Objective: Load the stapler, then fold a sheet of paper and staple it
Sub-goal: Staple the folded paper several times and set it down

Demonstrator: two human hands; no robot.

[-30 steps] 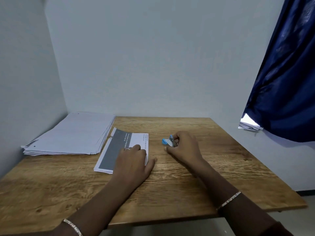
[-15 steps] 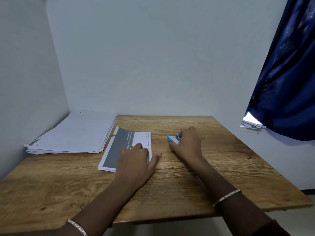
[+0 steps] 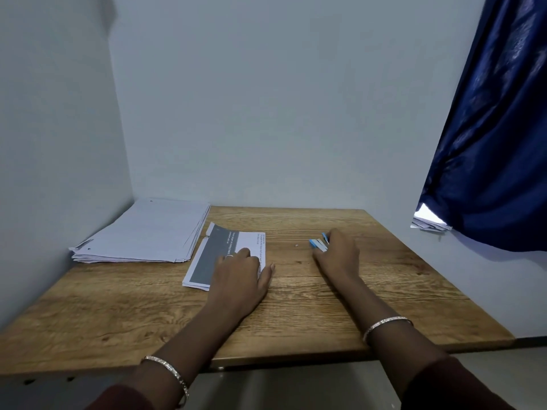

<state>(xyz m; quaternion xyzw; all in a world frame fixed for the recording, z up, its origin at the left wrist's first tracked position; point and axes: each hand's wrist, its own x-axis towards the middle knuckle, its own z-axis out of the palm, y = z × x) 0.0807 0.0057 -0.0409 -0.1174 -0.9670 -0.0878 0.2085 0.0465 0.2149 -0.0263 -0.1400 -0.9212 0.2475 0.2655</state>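
A folded sheet of paper (image 3: 217, 253) with a grey printed panel lies on the wooden table (image 3: 296, 315) at centre left. My left hand (image 3: 238, 276) rests flat on its right half, fingers spread, pressing it down. A small blue and white stapler (image 3: 319, 243) sits on the table to the right. My right hand (image 3: 337, 255) covers its near end with the fingers curled onto it; only the far tip of the stapler shows.
A thick stack of white paper (image 3: 142, 232) lies at the table's back left corner against the wall. A dark blue curtain (image 3: 491, 137) hangs at the right, with some papers (image 3: 429, 223) on a ledge under it. A tiny speck (image 3: 295, 245) lies between paper and stapler.
My right hand has slid the stapler to the right, away from the folded paper. My left hand stays pressed on the paper.
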